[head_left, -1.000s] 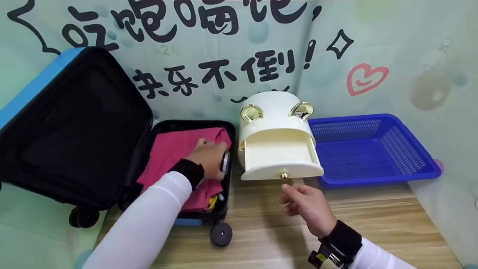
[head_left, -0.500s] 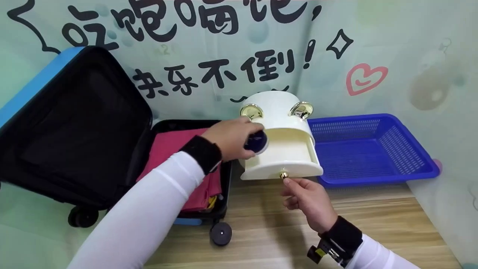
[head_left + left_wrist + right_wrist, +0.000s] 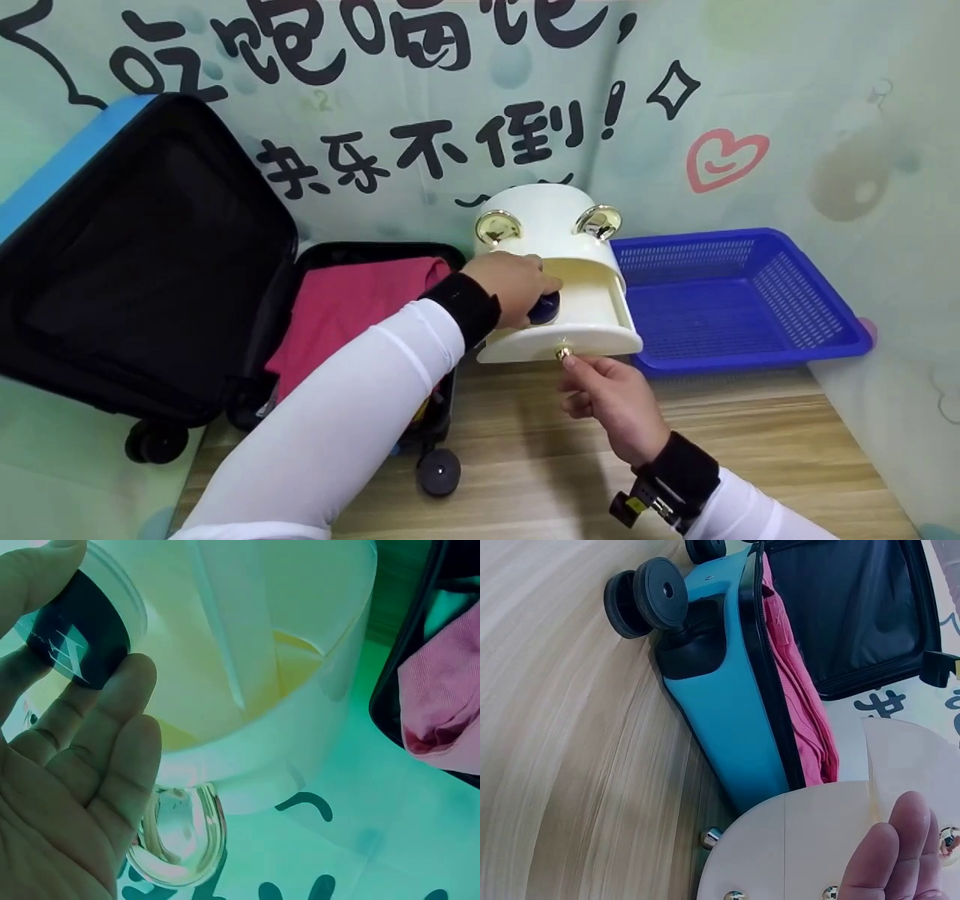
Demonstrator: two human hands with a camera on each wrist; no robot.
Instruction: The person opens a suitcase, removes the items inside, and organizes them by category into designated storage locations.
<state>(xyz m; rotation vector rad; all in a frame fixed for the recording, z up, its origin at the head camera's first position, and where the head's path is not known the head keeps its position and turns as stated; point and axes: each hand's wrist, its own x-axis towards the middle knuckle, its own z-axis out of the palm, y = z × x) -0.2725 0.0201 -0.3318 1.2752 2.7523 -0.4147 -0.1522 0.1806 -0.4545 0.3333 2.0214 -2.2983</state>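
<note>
My left hand [image 3: 514, 289] grips a small round jar [image 3: 546, 309], dark blue with a clear edge, inside the left part of a pulled-out white drawer [image 3: 559, 341]. In the left wrist view, thumb and fingers hold the jar [image 3: 90, 630] by its sides, above the drawer's interior. The drawer belongs to a white storage box [image 3: 536, 202] with two gold ear-shaped pieces. Thumb and fingers of my right hand [image 3: 619, 405] pinch the gold knob [image 3: 564, 353] on the drawer front. Only a few fingers of that hand [image 3: 900, 855] show in the right wrist view.
Left of the box, a blue suitcase [image 3: 727, 712] lies with its black-lined lid [image 3: 150, 262] raised. Pinkish-red cloth [image 3: 337, 307] fills its base. A blue plastic basket [image 3: 750, 363] stands to the right of the box. Behind everything hangs a printed backdrop [image 3: 427, 187].
My left hand has lifted the jar out of the suitcase, carried it right and lowered it into the drawer. My right hand has moved up from just below the knob to pinch it.
</note>
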